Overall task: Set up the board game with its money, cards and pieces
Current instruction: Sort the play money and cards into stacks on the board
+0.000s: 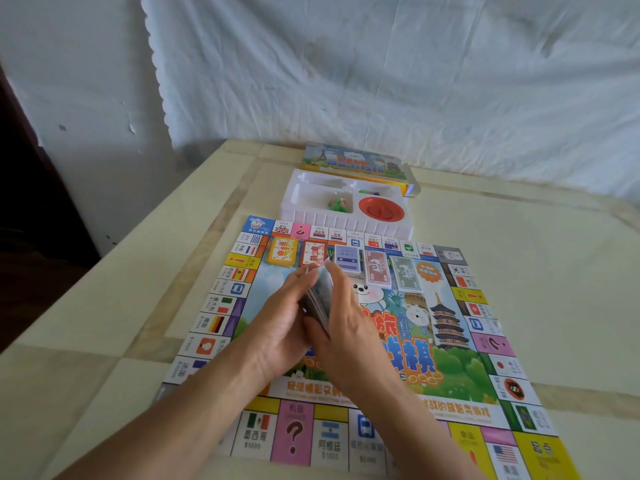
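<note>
The colourful game board (460,368) lies flat on the table. Along its far inner edge stand a yellow card pile (282,255), a red card pile (313,252), and blue (347,259), pink (378,271) and green (405,273) money piles. Over the board's middle, my left hand (280,327) and my right hand (341,320) press together on a stack of paper money (318,299), held on edge between the palms.
Behind the board sits a white plastic tray (304,211) with green pieces (336,203) and a red spinner disc (381,212). The game box (353,162) lies beyond it. White cloth hangs behind the cream table (536,254).
</note>
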The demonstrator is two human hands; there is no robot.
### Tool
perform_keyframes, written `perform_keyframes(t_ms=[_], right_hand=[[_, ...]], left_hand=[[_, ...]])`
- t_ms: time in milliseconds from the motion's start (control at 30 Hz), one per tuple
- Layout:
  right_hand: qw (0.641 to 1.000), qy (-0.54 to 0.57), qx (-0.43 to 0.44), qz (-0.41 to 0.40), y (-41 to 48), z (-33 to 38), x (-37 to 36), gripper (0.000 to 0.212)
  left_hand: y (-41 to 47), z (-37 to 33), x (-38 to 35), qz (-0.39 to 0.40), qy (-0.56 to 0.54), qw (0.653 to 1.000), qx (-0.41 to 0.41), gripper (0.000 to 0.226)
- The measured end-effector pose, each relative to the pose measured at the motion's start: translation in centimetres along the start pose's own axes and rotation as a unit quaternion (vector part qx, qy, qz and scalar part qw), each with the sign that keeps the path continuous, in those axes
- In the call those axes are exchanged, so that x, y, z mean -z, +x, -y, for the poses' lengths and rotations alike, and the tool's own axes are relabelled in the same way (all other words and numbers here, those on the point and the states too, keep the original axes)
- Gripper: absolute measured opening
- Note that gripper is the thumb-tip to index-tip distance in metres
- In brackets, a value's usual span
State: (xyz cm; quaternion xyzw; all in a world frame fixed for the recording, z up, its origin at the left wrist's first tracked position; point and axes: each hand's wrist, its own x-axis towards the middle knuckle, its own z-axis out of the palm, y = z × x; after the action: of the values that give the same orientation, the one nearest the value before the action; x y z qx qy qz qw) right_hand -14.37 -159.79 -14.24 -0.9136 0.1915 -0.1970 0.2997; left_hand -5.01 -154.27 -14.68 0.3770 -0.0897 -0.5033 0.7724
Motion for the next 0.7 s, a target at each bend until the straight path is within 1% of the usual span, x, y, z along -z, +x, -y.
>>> perform_keyframes(t_ms=[33,67,167,267,333,400,500,567,633,700], right_hand=[[1.000,-0.015,0.001,0.004,0.0,0.0,-0.1,0.074],[1.000,-0.022,0.000,0.004,0.0,0.0,-0.1,0.081],[1.000,0.012,-0.017,0.011,0.0,0.0,-0.1,0.091],[0.998,0.048,-0.038,0.024,0.2,-0.1,0.0,0.095],[0.995,0.078,-0.053,0.041,0.4,-0.2,0.3,0.094],[0.987,0.134,-0.068,0.061,0.6,-0.5,1.0,0.086],[0.957,0.259,-0.111,0.066,0.9,-1.0,2.3,0.054],[0.942,0.299,-0.140,0.053,1.1,-1.5,2.6,0.037],[0.934,0.316,-0.164,0.043,1.3,-1.9,2.6,0.036],[0.920,0.350,-0.174,0.036,1.3,-2.2,2.7,0.034]], left_hand=[[0.0,0.0,-0.1,0.006,0.009,1.000,0.004,0.046],[0.0,0.0,-0.1,0.010,0.021,1.000,0.006,0.049],[0.0,0.0,-0.1,0.021,0.048,0.999,-0.008,0.057],[0.0,0.0,-0.1,0.006,0.050,0.999,-0.010,0.046],[0.1,-0.1,0.1,-0.008,0.035,0.999,-0.004,0.040],[0.0,-0.3,0.2,-0.005,0.015,1.000,0.008,0.037],[-0.1,-0.5,0.3,0.009,-0.002,1.000,0.024,0.034],[-0.1,-0.5,0.3,0.014,0.002,1.000,0.027,0.037],[0.0,-0.4,0.5,0.011,0.010,0.999,0.030,0.041],[0.1,-0.4,0.6,0.011,0.004,0.999,0.035,0.035]])
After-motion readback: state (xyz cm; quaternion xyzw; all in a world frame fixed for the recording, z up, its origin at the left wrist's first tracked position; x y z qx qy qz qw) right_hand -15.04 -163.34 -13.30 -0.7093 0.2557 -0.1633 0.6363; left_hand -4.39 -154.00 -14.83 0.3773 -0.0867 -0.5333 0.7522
